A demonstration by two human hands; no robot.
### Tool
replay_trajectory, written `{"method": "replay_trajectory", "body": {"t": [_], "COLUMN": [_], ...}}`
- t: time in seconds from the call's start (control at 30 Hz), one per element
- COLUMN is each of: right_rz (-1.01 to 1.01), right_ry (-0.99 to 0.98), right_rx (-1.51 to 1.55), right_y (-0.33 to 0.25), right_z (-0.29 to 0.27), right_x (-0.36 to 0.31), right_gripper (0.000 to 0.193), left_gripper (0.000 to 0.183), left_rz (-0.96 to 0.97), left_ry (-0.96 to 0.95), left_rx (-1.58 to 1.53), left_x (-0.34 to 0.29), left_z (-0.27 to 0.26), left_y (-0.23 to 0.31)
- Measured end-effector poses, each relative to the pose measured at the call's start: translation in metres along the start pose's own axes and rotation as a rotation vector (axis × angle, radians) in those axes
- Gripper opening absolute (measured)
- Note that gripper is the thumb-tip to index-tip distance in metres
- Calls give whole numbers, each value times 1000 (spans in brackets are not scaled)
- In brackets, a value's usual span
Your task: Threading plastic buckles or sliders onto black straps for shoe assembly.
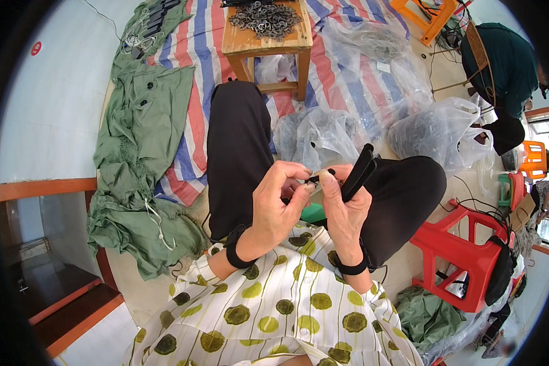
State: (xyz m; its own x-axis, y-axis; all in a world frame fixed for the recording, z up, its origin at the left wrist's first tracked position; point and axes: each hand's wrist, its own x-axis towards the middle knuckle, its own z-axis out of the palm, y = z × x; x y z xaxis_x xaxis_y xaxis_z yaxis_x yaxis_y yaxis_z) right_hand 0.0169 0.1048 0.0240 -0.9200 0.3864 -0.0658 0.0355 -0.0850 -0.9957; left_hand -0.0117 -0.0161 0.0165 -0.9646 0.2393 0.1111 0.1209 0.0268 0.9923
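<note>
In front of my lap, my left hand [280, 198] and my right hand [348, 210] are close together, with the fingertips nearly meeting. A small dark piece [314, 179] is pinched between the thumbs and fingers of both hands; its exact kind is too small to make out. My right hand also has a long, flat black strip [361, 174], seemingly folded double, which sticks up past its fingers. Black bands circle both wrists. Beneath the hands, between my knees, part of a green object [313, 212] shows.
Ahead stands a wooden stool [268, 46] heaped with small metal pieces [265, 19]. Clear plastic bags [433, 131] lie on the striped sheet [195, 55]. Green cloth [140, 116] is at left, a red plastic stool [463, 256] at right. Another person [500, 67] sits far right.
</note>
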Motion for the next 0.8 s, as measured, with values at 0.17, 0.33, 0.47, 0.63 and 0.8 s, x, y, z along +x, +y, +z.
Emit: {"method": "replay_trajectory", "body": {"t": [0.17, 0.33, 0.47, 0.63, 0.8], "right_rz": [-40, 231, 315, 378, 268], "right_ry": [11, -134, -282, -302, -250], "right_rx": [-25, 157, 221, 198, 115], "right_y": [1, -8, -8, -14, -16], "right_z": [-1, -7, -18, -20, -16], "right_x": [1, 7, 16, 20, 18], "right_gripper": [20, 18, 17, 14, 13], "left_gripper": [13, 13, 12, 12, 9], "left_rz": [23, -8, 22, 58, -135], "left_ry": [-4, -12, -43, -95, -161], "left_rx": [62, 29, 69, 84, -281], "left_x": [-1, -3, -2, -2, 3], "left_z": [0, -4, -5, -7, -10], "left_y": [-1, -2, -2, -2, 0]}}
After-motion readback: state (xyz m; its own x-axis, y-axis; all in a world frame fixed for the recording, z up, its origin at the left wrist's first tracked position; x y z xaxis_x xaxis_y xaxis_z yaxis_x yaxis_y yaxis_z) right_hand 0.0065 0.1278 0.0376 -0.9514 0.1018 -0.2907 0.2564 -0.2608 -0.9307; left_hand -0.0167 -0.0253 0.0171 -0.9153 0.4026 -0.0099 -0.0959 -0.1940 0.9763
